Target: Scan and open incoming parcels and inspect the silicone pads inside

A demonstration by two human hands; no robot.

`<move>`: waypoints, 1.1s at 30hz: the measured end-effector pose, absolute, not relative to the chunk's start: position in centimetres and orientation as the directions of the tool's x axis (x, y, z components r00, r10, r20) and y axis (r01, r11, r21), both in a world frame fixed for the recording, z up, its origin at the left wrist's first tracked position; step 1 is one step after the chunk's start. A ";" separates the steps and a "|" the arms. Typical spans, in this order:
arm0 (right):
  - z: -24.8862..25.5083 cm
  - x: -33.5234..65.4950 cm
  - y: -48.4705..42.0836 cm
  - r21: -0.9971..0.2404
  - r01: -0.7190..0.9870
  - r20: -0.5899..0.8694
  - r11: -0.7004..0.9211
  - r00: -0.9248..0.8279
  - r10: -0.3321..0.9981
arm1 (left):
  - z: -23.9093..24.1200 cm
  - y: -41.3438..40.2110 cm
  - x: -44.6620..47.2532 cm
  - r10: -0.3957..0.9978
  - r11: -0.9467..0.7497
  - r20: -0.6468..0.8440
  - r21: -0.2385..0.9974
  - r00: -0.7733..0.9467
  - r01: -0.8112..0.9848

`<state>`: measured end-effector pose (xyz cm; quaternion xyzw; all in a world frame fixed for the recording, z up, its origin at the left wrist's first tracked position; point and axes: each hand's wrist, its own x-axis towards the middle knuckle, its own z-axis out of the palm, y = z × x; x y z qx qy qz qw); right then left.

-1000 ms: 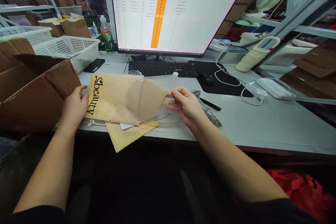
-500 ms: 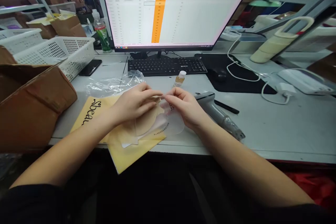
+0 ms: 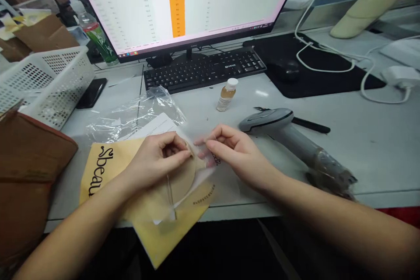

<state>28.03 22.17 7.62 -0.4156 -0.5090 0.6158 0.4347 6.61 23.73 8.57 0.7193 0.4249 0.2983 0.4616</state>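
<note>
My left hand (image 3: 164, 155) is closed, thumb and fingers pinching the upper edge of a round beige sheet (image 3: 185, 177). Opposite it, my right hand (image 3: 234, 153) pinches a translucent plastic film (image 3: 226, 186) with dark printed lettering; some of its fingers show through the film. The film overlaps the beige sheet, and I cannot tell if they are joined. Beneath both lies a yellow printed packet (image 3: 101, 166), with one corner hanging over the table edge. A white printed card (image 3: 160, 124) and a crumpled clear bag (image 3: 131, 111) lie behind my left hand.
A small amber bottle (image 3: 226, 95) stands behind my hands. At right lies a grey barcode scanner (image 3: 288, 133) beside a black pen-like object (image 3: 311, 125). A keyboard (image 3: 203, 68) and monitor (image 3: 223, 8) are behind. Left stand a cardboard box (image 3: 33, 170) and white basket (image 3: 62, 87).
My hands have drawn slightly apart, and the film spans the gap between them. The head view has tilted down and come closer to the table.
</note>
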 end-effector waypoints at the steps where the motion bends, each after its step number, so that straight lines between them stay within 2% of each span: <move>1: 7.7 28.0 22.1 -0.991 -0.097 -0.059 -0.088 -0.271 0.961 | 8.6 23.8 6.6 0.890 -0.175 0.008 0.929 0.455 0.327; 6: 7.8 27.9 21.6 -0.998 -0.061 -0.001 -0.017 -0.260 0.966 | 8.6 23.8 6.3 0.857 0.043 -0.128 0.983 0.500 0.178; 9: 7.8 28.0 21.5 -0.998 -0.064 0.028 0.011 -0.272 0.962 | 8.9 24.0 5.9 0.803 0.099 -0.142 0.990 0.579 0.105; 20: 8.7 28.5 21.3 -0.990 -0.120 0.090 0.071 -0.157 0.983 | 9.2 23.8 5.5 0.805 -0.081 0.049 0.996 0.591 0.028; 33: 9.1 29.1 21.2 -0.978 -0.196 0.092 0.068 -0.115 0.989 | 7.6 24.6 4.1 0.816 -0.098 0.084 0.995 0.572 -0.006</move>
